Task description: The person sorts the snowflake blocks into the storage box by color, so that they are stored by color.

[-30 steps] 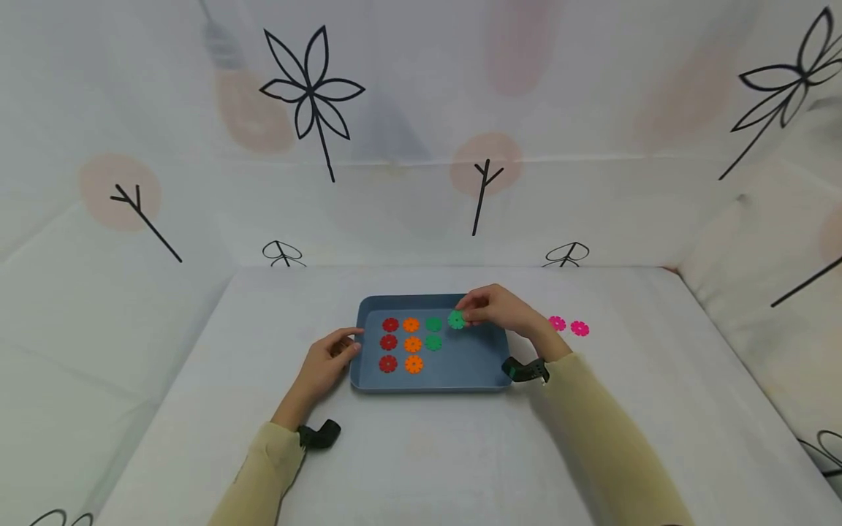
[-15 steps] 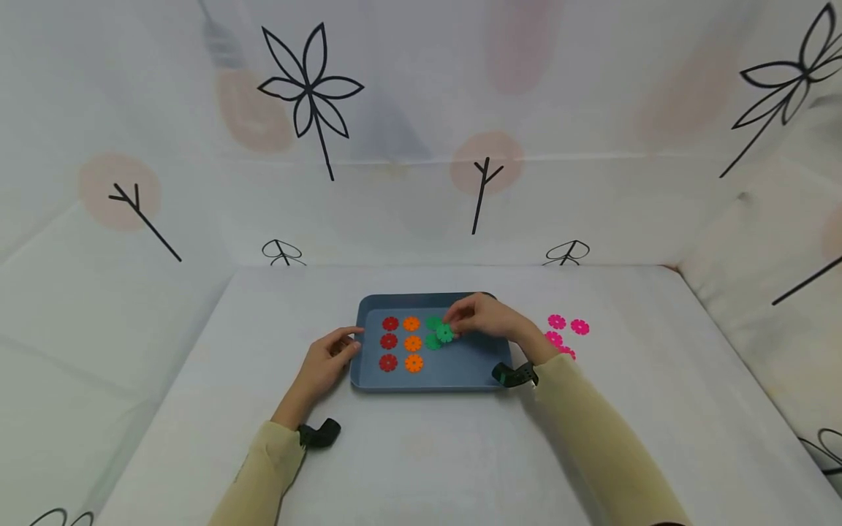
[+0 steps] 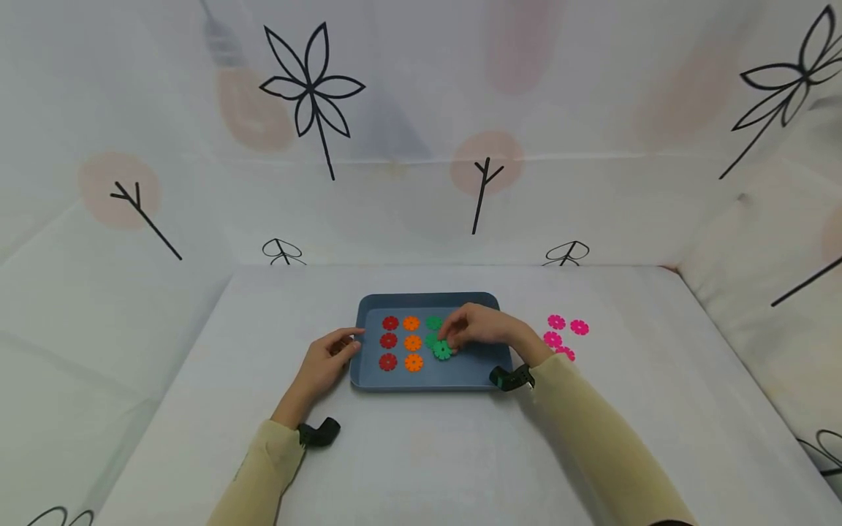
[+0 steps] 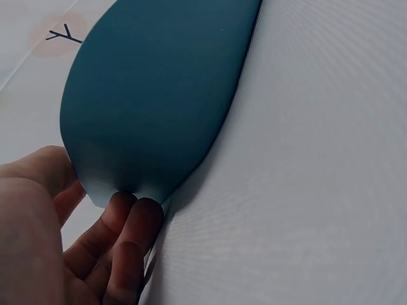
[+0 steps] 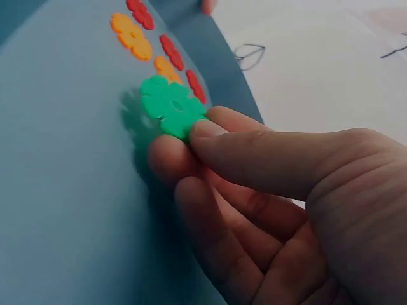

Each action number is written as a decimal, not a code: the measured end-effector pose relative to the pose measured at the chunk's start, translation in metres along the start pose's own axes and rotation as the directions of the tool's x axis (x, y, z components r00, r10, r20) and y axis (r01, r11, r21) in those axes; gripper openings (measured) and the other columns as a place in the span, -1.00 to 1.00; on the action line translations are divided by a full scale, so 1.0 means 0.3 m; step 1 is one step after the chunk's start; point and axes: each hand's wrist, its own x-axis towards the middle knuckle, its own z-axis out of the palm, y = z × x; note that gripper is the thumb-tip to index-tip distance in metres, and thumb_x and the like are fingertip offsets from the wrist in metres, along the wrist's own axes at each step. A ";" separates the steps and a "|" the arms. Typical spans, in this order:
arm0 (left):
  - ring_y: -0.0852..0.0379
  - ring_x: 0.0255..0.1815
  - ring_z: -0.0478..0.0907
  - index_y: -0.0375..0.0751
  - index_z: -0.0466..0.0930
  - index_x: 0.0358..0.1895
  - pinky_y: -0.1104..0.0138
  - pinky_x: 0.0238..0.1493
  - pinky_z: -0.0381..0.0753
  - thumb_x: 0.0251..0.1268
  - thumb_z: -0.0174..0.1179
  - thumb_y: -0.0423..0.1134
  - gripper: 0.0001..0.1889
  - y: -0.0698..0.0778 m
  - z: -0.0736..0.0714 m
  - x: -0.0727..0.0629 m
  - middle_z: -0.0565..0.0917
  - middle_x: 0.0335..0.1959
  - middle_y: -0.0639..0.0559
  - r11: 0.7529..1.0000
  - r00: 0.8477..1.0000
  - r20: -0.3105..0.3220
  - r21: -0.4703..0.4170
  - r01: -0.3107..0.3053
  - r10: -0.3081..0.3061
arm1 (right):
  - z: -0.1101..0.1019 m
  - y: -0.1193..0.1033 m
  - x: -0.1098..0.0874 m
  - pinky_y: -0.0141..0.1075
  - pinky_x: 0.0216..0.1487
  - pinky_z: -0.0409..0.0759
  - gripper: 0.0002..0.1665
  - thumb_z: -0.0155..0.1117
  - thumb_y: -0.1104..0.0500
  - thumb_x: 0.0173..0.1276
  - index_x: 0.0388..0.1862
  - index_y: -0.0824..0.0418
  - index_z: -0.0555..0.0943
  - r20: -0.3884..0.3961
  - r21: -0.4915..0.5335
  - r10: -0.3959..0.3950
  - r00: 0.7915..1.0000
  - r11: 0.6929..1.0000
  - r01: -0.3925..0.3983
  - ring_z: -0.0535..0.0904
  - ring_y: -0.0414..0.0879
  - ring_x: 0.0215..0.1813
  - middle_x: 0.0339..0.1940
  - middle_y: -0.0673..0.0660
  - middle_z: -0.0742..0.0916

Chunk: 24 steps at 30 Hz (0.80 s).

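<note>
My right hand point(image 3: 483, 326) pinches a green flower-shaped disc point(image 3: 442, 351) between thumb and fingertips. It is held tilted close over the tray, its shadow on the tray floor in the right wrist view. Two other green discs point(image 3: 433, 322) lie behind it, the nearer one partly covered. The blue-grey tray point(image 3: 395, 383) also bears a column of red discs point(image 3: 389, 340) and a column of orange discs point(image 3: 412, 342). My left hand point(image 3: 322, 365) holds the tray's left edge. In the left wrist view, fingertips point(image 4: 143, 213) meet the tray's outer wall.
Several pink flower-shaped discs point(image 3: 555, 338) lie on the white cloth to the right of the tray, some close to the right forearm. A pale wall printed with plant drawings point(image 3: 316, 91) rises behind the table.
My right hand has carried the green disc left and toward me, to just in front of the other two green ones. More pink discs show beside the forearm. My left hand stays put.
</note>
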 end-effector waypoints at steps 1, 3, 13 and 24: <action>0.16 -0.34 0.50 -0.21 0.64 0.18 0.38 -0.34 0.53 0.46 0.20 -0.21 -0.68 -0.019 0.003 0.003 0.62 -0.21 -0.04 1.000 1.000 -0.003 0.004 -0.002 0.002 | 0.002 0.002 0.002 -0.23 -0.16 0.60 -0.81 0.32 0.35 0.34 -0.08 0.30 0.73 0.008 -0.003 -0.003 1.000 1.000 0.003 0.67 -0.06 -0.29 -0.37 0.08 0.76; 0.16 -0.35 0.50 -0.15 0.65 0.17 0.38 -0.34 0.53 0.46 0.21 -0.17 -0.69 -0.022 0.003 0.001 0.62 -0.23 0.00 1.000 1.000 -0.006 0.001 -0.005 0.005 | 0.007 0.002 0.004 -0.23 -0.16 0.60 -0.81 0.34 0.34 0.33 -0.09 0.28 0.74 0.013 -0.022 -0.003 1.000 1.000 0.004 0.67 -0.07 -0.29 -0.37 0.07 0.77; 0.13 -0.42 0.48 -0.11 0.66 0.15 0.36 -0.39 0.49 0.46 0.21 -0.13 -0.70 -0.028 0.001 0.000 0.61 -0.31 0.05 1.000 1.000 -0.007 -0.001 -0.028 0.028 | 0.027 0.003 0.013 -0.28 -0.18 0.58 -0.81 0.40 0.31 0.28 -0.12 0.26 0.75 0.021 -0.052 -0.030 0.999 0.998 0.031 0.62 -0.13 -0.30 -0.36 0.02 0.76; 0.17 -0.43 0.46 -0.17 0.66 0.15 0.38 -0.40 0.47 0.44 0.22 -0.20 -0.70 -0.027 0.005 0.001 0.61 -0.31 0.02 0.999 0.999 -0.023 -0.003 -0.031 0.031 | 0.032 0.013 0.017 -0.28 -0.15 0.57 -0.82 0.42 0.28 0.28 -0.13 0.21 0.78 0.010 -0.064 -0.027 1.000 0.998 0.028 0.63 -0.14 -0.26 -0.32 0.00 0.77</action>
